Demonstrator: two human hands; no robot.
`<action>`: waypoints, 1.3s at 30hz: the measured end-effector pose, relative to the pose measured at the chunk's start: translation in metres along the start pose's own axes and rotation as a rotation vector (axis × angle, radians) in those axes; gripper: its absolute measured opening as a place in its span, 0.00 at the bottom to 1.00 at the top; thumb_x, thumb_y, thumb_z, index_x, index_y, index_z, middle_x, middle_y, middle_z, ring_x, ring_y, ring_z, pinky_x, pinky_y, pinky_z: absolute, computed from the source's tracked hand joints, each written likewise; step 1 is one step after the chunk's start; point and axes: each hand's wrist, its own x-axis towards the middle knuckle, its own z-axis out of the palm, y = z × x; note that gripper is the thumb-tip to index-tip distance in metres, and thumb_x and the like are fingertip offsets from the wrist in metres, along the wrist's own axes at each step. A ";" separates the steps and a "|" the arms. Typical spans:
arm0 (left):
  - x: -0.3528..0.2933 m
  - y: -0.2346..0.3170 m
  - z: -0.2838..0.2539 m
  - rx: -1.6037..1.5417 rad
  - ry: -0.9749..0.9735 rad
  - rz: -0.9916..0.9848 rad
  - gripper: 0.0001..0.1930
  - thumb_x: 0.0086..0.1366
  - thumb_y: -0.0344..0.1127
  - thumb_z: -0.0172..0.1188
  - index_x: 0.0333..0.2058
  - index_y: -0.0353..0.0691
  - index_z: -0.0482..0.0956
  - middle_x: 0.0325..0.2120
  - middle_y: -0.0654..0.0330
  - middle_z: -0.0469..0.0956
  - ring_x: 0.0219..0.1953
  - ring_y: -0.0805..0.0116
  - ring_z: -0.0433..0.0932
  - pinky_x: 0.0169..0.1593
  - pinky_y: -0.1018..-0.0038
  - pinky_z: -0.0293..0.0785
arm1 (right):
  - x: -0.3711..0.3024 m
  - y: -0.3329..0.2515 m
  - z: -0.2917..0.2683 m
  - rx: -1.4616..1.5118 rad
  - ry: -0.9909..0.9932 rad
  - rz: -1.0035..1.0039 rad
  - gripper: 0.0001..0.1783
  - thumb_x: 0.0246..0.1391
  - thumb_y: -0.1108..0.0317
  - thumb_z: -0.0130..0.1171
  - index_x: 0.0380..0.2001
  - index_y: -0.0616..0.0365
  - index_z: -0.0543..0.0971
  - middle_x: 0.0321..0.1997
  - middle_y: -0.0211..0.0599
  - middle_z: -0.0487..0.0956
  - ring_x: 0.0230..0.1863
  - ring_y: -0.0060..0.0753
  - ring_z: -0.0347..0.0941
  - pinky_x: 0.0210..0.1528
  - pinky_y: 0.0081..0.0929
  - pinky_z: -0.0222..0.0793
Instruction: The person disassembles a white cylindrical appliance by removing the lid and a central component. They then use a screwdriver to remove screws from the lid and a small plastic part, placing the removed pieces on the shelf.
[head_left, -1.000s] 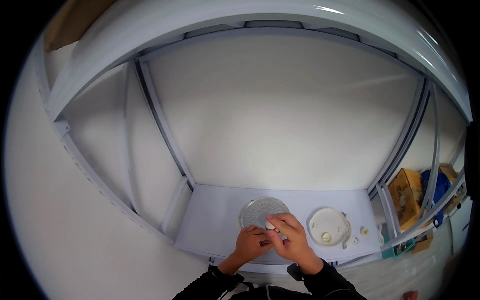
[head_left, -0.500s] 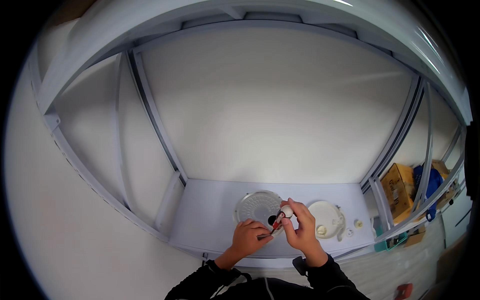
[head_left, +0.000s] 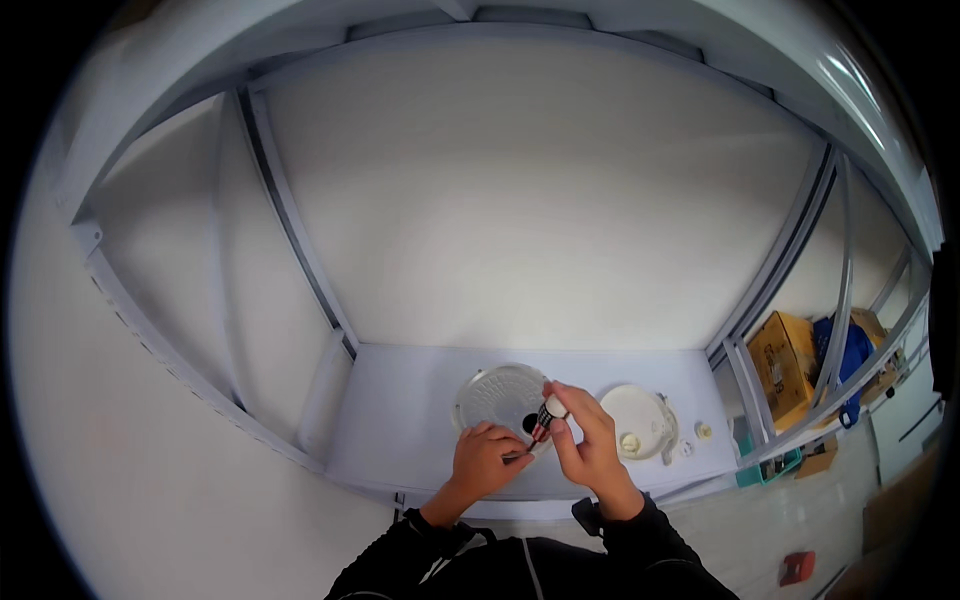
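Over the white table, the fingers of my right hand (head_left: 588,445) are closed round a small white, red and black bottle (head_left: 543,422). It is tilted, its white rounded end up and its red end down toward my left hand (head_left: 482,460). The fingers and thumb of that hand are pinched together at the red end; whatever lies between them is too small and hidden to name. Just behind the hands rests a round, translucent ribbed disc (head_left: 485,393) with a pale rim. A black round spot (head_left: 530,423) shows on its near right part, partly beside the bottle.
A round white dish (head_left: 640,408) lies right of my hands, with a cream piece in it and a curved white part (head_left: 670,445) along its edge. Small round pieces (head_left: 704,431) sit farther right. Metal posts frame the table (head_left: 385,400). Beyond are cardboard boxes (head_left: 782,365) and a teal basket (head_left: 768,468).
The whole view has shifted slightly. The bottle has turned a little in my right hand, so its dark label shows more. Both hands stay close together in front of the disc.
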 end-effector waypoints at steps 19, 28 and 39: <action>0.007 0.008 0.003 -0.021 0.082 0.002 0.05 0.48 0.36 0.74 0.24 0.50 0.86 0.30 0.74 0.84 0.39 0.64 0.80 0.43 0.62 0.71 | 0.009 0.005 0.000 -0.169 -0.043 -0.064 0.28 0.57 0.77 0.67 0.62 0.62 0.79 0.59 0.53 0.79 0.53 0.52 0.81 0.54 0.35 0.78; 0.008 0.007 0.003 -0.027 0.064 -0.012 0.04 0.49 0.36 0.73 0.24 0.50 0.86 0.28 0.74 0.83 0.38 0.63 0.80 0.42 0.63 0.70 | 0.011 0.015 -0.006 -0.065 -0.180 -0.049 0.31 0.57 0.78 0.65 0.66 0.62 0.75 0.60 0.55 0.78 0.55 0.57 0.79 0.57 0.40 0.77; 0.010 0.008 0.002 -0.046 0.025 -0.033 0.04 0.50 0.36 0.73 0.25 0.50 0.86 0.29 0.72 0.83 0.38 0.62 0.79 0.42 0.62 0.68 | 0.006 0.020 -0.002 -0.031 -0.132 0.049 0.30 0.58 0.77 0.67 0.64 0.59 0.75 0.61 0.52 0.82 0.56 0.49 0.83 0.59 0.39 0.77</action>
